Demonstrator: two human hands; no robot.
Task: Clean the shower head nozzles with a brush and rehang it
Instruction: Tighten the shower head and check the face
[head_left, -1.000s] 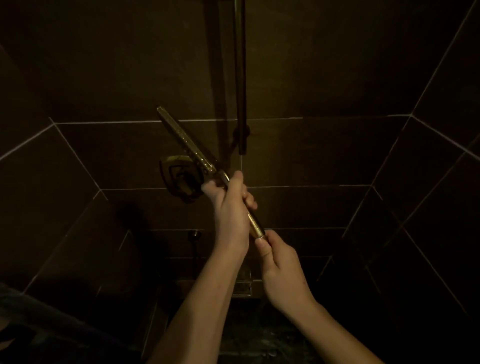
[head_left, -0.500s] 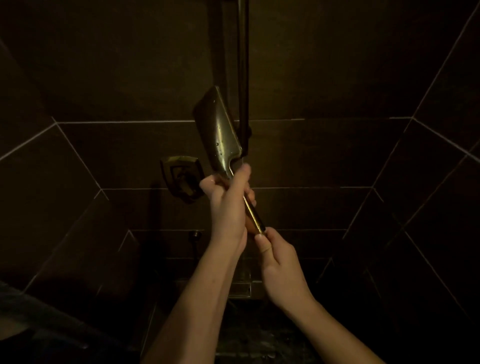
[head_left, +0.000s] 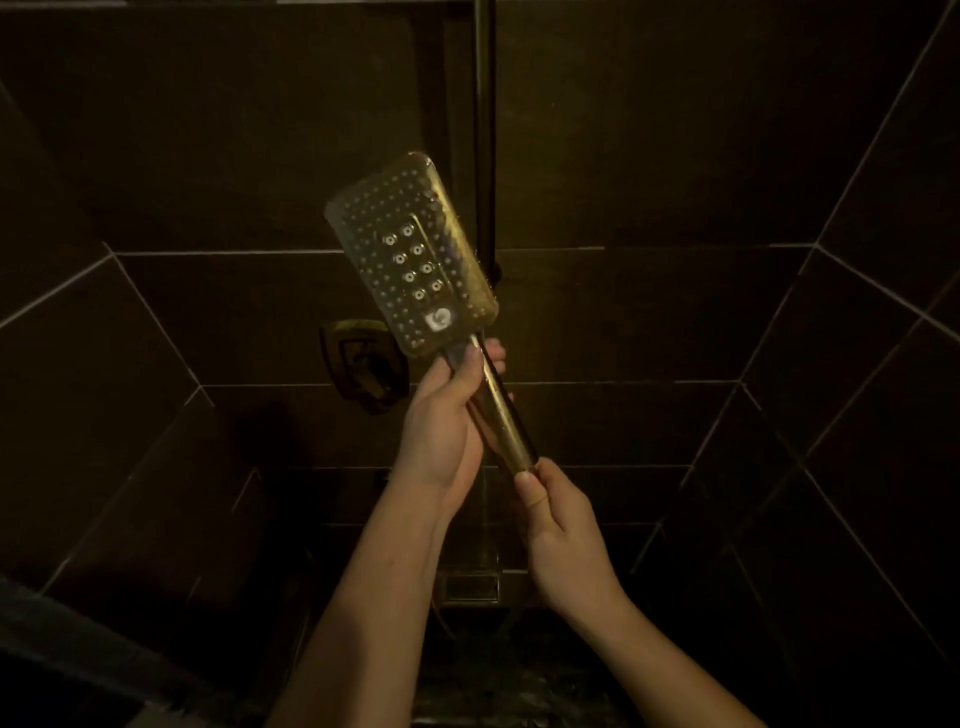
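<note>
Gold rectangular shower head (head_left: 410, 254), nozzle face toward camera, tilted. Left hand (head_left: 441, 415) grasps its handle; right hand (head_left: 558, 525) pinches handle's bottom end. No containers visible.

The shower head (head_left: 410, 254) looks like glossy, gold-toned metal with a smooth handle and a face studded with small nozzles. The wall tiles (head_left: 649, 317) are dark and fairly matt, and the wall valve plate (head_left: 358, 364) shows a dull brassy sheen.
</note>
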